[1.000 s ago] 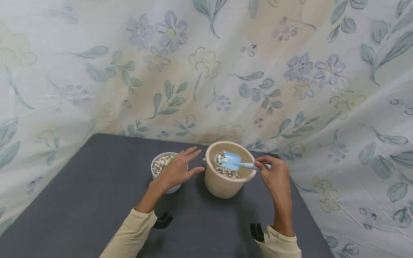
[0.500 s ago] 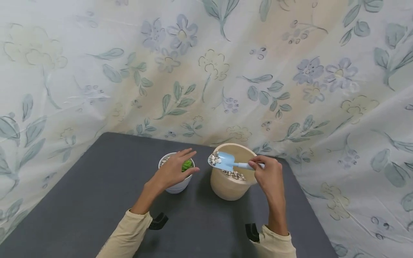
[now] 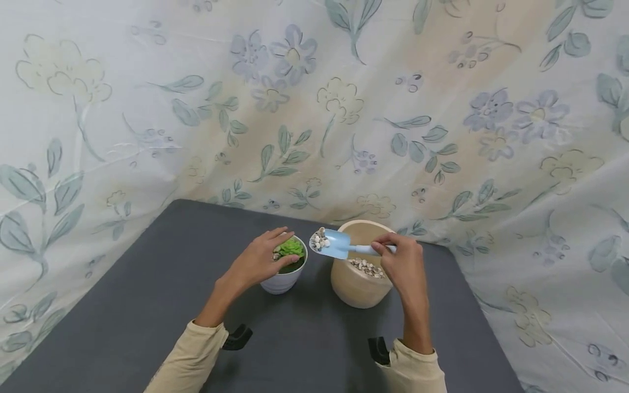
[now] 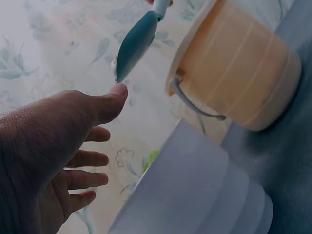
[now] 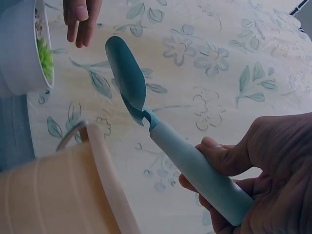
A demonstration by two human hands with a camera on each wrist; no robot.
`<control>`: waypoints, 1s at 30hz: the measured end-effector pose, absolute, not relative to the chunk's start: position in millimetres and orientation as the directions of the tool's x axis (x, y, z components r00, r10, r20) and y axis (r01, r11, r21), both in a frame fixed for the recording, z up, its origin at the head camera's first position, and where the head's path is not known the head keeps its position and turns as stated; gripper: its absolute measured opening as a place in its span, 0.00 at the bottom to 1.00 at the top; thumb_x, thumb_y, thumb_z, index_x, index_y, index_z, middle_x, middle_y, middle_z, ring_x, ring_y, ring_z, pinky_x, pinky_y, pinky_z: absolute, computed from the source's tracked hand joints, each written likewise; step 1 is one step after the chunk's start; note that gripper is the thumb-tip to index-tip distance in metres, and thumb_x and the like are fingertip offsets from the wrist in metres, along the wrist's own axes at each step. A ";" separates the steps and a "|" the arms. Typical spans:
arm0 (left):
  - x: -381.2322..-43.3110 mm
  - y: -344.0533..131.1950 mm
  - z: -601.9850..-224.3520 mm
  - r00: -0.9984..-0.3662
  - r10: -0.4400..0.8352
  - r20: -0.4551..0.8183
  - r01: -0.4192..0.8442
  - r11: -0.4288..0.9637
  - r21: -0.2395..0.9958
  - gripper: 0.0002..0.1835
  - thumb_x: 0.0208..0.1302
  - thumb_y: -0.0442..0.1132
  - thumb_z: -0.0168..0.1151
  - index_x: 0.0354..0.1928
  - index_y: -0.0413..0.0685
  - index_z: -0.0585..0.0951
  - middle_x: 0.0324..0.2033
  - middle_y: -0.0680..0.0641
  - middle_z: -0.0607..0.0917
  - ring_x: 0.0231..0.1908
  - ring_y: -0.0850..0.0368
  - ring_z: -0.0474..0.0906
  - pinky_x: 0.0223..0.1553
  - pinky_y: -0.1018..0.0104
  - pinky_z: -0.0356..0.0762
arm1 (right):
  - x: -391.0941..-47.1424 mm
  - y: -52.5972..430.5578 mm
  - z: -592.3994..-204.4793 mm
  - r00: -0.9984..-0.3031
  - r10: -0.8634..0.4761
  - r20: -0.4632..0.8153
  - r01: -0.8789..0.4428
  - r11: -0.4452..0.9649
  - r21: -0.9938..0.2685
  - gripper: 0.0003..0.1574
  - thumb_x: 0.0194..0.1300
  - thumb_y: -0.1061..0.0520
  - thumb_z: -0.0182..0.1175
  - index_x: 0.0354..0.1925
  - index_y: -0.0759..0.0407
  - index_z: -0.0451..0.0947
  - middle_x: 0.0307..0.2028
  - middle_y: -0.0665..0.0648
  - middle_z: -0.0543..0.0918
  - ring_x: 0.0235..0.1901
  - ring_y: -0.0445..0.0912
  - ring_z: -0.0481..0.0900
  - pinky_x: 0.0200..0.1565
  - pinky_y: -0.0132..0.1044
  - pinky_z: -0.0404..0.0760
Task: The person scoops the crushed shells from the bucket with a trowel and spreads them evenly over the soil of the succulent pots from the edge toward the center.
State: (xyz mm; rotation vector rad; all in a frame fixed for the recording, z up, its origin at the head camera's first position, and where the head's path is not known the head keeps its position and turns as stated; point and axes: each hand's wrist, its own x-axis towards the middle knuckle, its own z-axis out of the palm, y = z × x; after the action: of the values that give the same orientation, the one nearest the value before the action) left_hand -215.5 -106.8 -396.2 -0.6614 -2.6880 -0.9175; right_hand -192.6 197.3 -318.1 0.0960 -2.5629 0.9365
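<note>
My right hand (image 3: 404,261) grips the handle of a light blue trowel (image 3: 336,244), whose blade carries a small heap of pebbles (image 3: 320,240). The blade hangs between the two containers, its tip near the white pot's rim. Below the handle stands a beige bucket (image 3: 361,292) with more pebbles (image 3: 366,267) inside. My left hand (image 3: 257,259) hovers over the near left side of the white pot (image 3: 281,284), fingers spread and relaxed, holding nothing. A green succulent (image 3: 291,248) shows in that pot beside dark soil; the hand hides part of it.
Both containers stand on a dark grey table (image 3: 196,273). Behind it hangs a floral curtain (image 3: 295,109). The bucket's thin handle (image 4: 195,103) droops on its side in the left wrist view. Black wrist mounts (image 3: 238,337) stick out from the sleeves.
The loaded trowel has moved left from above the bucket toward the white pot. My left hand has shifted relative to the pot, uncovering the succulent. The head view has turned slightly left.
</note>
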 end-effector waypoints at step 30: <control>-201.1 -152.2 -414.7 -0.935 0.286 0.210 0.355 0.760 0.545 0.50 0.64 0.59 0.73 0.81 0.43 0.63 0.80 0.33 0.62 0.77 0.27 0.61 0.69 0.27 0.68 | -217.7 119.8 -353.4 -0.824 -0.142 0.549 -0.447 0.758 -0.475 0.01 0.61 0.68 0.73 0.32 0.66 0.90 0.30 0.61 0.91 0.36 0.55 0.84 0.38 0.40 0.78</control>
State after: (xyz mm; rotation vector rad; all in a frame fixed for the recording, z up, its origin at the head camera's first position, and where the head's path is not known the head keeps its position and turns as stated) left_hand -201.1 -152.2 -414.7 -0.5187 -2.8391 -0.9138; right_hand -217.7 119.8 -353.4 0.4437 -2.4638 0.8370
